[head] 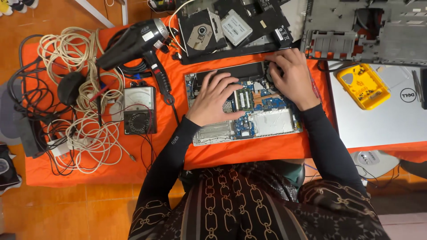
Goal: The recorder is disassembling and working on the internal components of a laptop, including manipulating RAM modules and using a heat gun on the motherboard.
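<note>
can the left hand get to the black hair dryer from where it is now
Probably yes: the left hand rests on the opened laptop, and only bare orange cloth lies between it and the hair dryer.

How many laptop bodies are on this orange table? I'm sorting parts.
3: the opened laptop base with exposed circuit board under both hands, a black gutted chassis behind it, a grey stripped shell top right. Others may be hidden.

Black long sleeves, small white mark on left forearm; chain-patterned dark vest.
</note>
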